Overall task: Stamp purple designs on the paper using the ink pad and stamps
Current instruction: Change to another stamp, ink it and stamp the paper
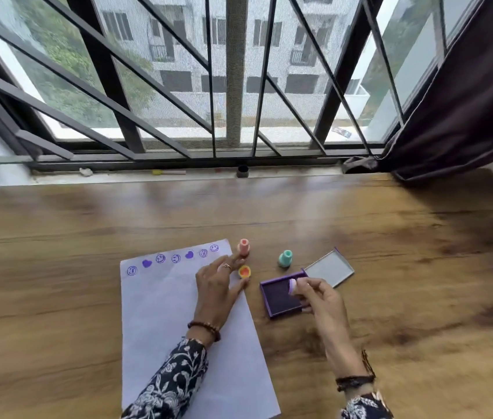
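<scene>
Inking: right hand pinches lilac stamp over purple ink pad; press flat. Left hand, fingers spread, pins paper at 9 o'clock.

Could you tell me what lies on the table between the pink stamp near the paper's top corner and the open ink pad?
In the head view, between the pink stamp and the ink pad lies a small yellow-orange stamp, beside the left hand fingertips.

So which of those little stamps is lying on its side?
The yellow-orange stamp, beside the left hand at the paper's edge. The pink and teal ones stand upright.
</scene>
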`<move>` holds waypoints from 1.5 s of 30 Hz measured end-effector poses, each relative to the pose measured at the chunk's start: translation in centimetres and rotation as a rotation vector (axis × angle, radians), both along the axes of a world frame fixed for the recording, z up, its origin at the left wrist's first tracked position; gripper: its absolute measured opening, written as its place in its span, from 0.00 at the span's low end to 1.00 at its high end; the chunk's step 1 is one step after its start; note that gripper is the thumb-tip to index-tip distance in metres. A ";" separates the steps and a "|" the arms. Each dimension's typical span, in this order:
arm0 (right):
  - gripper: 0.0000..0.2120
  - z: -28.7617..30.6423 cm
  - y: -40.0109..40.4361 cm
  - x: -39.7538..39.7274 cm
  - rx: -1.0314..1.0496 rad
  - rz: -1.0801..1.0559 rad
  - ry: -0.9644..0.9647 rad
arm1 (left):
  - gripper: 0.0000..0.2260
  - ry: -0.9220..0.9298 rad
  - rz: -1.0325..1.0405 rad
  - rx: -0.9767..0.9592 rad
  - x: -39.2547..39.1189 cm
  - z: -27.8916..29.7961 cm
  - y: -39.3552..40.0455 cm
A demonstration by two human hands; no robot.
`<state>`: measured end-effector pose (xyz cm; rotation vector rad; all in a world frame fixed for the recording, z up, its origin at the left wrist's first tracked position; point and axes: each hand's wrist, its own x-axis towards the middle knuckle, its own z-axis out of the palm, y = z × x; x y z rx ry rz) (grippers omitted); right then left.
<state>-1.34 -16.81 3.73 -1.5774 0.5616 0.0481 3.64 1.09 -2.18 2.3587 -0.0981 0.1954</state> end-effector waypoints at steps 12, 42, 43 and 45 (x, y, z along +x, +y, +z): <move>0.07 0.1 2.6 -1.0 -0.990 0.344 -0.156 | 0.29 0.070 -0.347 0.215 -1.4 0.7 -0.9; 0.06 0.8 8.0 -0.6 0.332 -0.123 0.103 | 0.19 -0.100 -0.068 0.218 -4.0 2.8 16.0; 0.07 0.8 9.3 -0.7 0.476 -0.109 0.117 | 0.21 -0.026 -0.048 0.240 -4.2 2.6 17.8; 0.08 1.0 12.1 -0.6 0.645 -0.063 0.127 | 0.30 0.204 -0.098 0.284 -4.3 1.9 20.5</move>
